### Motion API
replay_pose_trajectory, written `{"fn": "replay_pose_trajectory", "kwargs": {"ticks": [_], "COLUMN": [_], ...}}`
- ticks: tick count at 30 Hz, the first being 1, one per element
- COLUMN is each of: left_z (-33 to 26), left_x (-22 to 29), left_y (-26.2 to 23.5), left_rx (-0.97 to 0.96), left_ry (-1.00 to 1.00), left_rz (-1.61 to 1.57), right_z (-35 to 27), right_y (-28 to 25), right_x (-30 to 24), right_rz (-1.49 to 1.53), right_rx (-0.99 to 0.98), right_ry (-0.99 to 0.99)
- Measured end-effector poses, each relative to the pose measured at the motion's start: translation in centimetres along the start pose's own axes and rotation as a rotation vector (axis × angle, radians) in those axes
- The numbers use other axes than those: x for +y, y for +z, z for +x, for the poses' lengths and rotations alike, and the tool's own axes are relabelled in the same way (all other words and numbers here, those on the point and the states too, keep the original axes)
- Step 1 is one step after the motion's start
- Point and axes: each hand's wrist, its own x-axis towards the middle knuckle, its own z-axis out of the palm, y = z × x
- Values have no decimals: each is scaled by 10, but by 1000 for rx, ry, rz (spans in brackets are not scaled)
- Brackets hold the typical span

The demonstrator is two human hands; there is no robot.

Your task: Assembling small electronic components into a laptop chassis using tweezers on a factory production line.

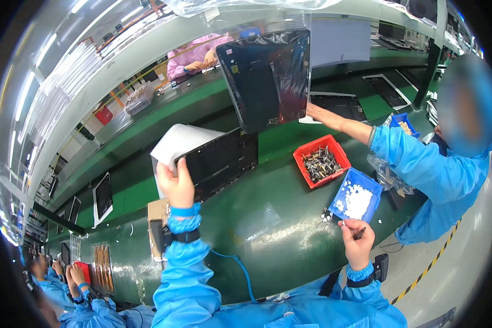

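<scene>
My left hand (176, 185) is closed on the near left corner of a flat black panel (227, 164), its thumb at the edge. A white foam-like sheet (183, 141) lies against that corner, partly behind my fingers. My right hand (358, 243) is pinched at the near edge of a blue bin (373, 214) of small white pieces (356, 200). A tiny white piece (343, 223) shows at its fingertips. Something dark and thin pokes out between the fingers; its kind is unclear.
A red bin (341, 154) of small dark metal parts stands beyond the blue bin. At right, a co-worker's arm (344, 126) reaches over the bench, holding up a film-covered black panel (265, 79). A blue coiled cord (243, 268) crosses the bench (224, 238) near me.
</scene>
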Motion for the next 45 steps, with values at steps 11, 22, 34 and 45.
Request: {"fn": "replay_pose_trajectory", "kwargs": {"ticks": [11,22,34,45], "left_z": [-60,-157,-79,-8], "left_x": [118,34,141,188], "left_y": [-76,-84,-1,104], "left_rx": [43,87,-510,-960], "left_ry": [-198,-580,-101,78], "left_rz": [-298,-228,-177,-247], "right_z": [1,8,-12,-33], "right_y": [-14,-7,-24,-34], "right_x": [-8,12,23,53], "right_rz": [68,5,24,222], "right_rx": [39,-62,-6,249], "right_ry": [-41,-11,64,43]}}
